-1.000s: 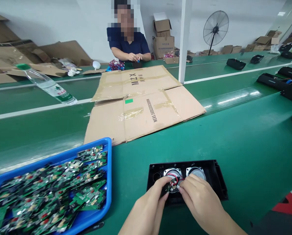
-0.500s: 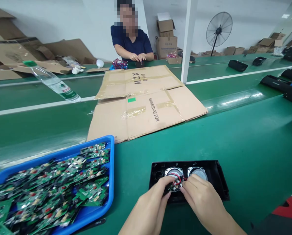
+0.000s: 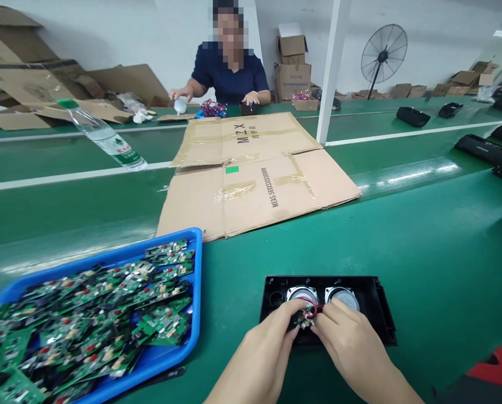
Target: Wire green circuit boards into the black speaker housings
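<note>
A black speaker housing point(image 3: 374, 320) lies on the green table with its inside facing up. Two round speakers point(image 3: 347, 298) with silvery frames are set in it side by side. Over the housing, my left hand point(image 3: 267, 342) pinches a small circuit board point(image 3: 304, 320) between thumb and fingers. Thin red wires point(image 3: 314, 306) loop over the board. My right hand point(image 3: 351, 339) is closed at the board's right edge, fingertips on the wires; their exact grip is partly hidden.
On the left, a blue tray point(image 3: 197, 292) holds many green circuit boards. Flattened cardboard point(image 3: 251, 185) lies ahead, with a tilted water bottle point(image 3: 107, 140) left of it. A co-worker point(image 3: 229, 73) sits opposite, near a white post point(image 3: 330, 73). Black housings point(image 3: 478, 148) stand far right.
The view has shifted slightly. My hands keep nearly the same pose over the housing, with the board turned a little. The co-worker's one hand has moved out to a white round object.
</note>
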{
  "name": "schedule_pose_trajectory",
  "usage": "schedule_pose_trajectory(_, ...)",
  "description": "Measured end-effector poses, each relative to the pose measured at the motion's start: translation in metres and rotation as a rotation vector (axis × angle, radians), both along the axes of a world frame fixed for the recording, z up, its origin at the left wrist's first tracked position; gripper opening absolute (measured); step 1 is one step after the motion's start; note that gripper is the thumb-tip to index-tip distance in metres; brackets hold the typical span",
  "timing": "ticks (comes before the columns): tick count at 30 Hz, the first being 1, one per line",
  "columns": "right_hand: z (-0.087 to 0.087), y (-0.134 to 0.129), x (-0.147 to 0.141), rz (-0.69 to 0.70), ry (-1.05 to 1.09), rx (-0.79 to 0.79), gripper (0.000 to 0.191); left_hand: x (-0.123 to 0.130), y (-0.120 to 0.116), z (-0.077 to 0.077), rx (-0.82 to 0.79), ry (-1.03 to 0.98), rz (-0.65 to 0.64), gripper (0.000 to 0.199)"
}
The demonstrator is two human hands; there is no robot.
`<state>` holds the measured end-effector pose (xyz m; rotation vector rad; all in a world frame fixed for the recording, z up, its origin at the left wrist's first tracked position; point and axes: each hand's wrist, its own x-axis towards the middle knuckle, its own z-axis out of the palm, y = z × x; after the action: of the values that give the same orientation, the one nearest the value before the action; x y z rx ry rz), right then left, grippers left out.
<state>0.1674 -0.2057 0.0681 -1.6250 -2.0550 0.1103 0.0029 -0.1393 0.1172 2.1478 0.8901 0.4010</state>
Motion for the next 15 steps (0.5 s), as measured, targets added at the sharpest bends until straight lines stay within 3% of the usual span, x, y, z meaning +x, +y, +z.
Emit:
schedule_pose_trajectory(7, -0.0037, -0.0009, -0.0015, -0.019, -0.041, 0.005, 0.03, 0.0045, -0.0047, -0.0009, 0.049, -0.014, -0.037, 0.039)
schedule_pose_trajectory(15, 0.0046, -0.0011, -0.0002, -0.065, 0.193, -0.115, 0.024, 0.0005, 0.0015, 0.0001, 0.005, -0.067, -0.159, 0.04)
